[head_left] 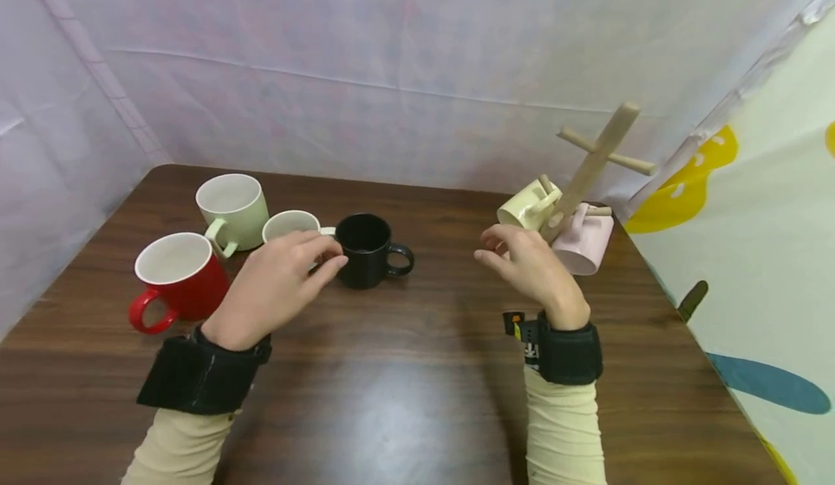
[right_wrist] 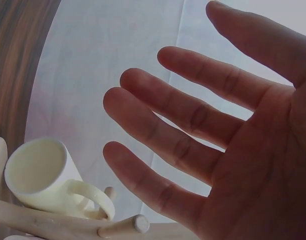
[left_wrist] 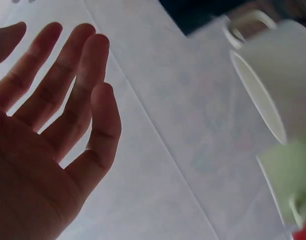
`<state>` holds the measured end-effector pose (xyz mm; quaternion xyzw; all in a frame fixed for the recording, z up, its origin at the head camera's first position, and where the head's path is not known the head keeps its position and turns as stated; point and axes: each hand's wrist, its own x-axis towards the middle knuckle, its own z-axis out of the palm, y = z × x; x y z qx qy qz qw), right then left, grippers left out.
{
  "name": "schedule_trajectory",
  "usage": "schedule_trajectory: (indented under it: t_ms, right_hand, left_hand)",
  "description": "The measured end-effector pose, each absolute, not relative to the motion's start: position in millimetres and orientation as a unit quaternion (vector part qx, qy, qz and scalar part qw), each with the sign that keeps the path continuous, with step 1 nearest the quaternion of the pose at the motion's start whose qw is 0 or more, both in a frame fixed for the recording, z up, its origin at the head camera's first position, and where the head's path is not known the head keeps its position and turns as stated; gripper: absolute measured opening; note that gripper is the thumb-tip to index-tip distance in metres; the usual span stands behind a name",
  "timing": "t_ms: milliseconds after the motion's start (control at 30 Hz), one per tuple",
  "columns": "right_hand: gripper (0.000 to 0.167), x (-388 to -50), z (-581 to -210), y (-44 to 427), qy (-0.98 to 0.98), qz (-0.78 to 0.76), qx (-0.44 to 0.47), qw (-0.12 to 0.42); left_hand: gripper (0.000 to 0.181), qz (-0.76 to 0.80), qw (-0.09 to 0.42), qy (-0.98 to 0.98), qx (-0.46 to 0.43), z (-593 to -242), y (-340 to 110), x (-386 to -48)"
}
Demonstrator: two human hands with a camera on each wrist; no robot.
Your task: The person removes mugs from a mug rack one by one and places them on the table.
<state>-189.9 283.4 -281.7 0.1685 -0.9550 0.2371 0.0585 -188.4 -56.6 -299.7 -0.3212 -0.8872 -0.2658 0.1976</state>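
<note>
My left hand (head_left: pixel 280 282) hovers over the mugs at the left, its fingers loosely bent and nothing held. Beside its fingertips stands a black mug (head_left: pixel 363 256), handle to the right. A white mug (head_left: pixel 291 222) is partly hidden behind that hand; a light green mug (head_left: pixel 244 217) and a red mug (head_left: pixel 196 289) stand further left. Relaxed and holding nothing, my right hand (head_left: pixel 531 271) is in front of a wooden mug rack (head_left: pixel 590 166). From the rack's lower pegs hang a pale yellow mug (right_wrist: pixel 38 167) and a pink mug (head_left: pixel 583 249).
The brown wooden table (head_left: pixel 391 383) reaches a pale cloth backdrop (head_left: pixel 391 72) at the back. The rack's upper crossbar (head_left: pixel 629 162) carries no mug. A patterned cloth (head_left: pixel 757 267) hangs along the right edge.
</note>
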Motion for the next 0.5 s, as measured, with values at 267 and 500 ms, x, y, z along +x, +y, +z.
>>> schedule_trajectory:
  t_ms: [267,500]
  right_hand:
    - [0.023,-191.0,-284.9,282.1,-0.955,0.24,0.166,0.054]
    - [0.023,-190.3,-284.4,285.5,-0.959,0.231,0.153,0.049]
  left_hand:
    - [0.007,-0.24,0.185,-0.878,-0.371,-302.8,-29.0,-191.2]
    - [0.008,-0.226,0.185,-0.863,-0.411,-312.1,-13.1,-190.6]
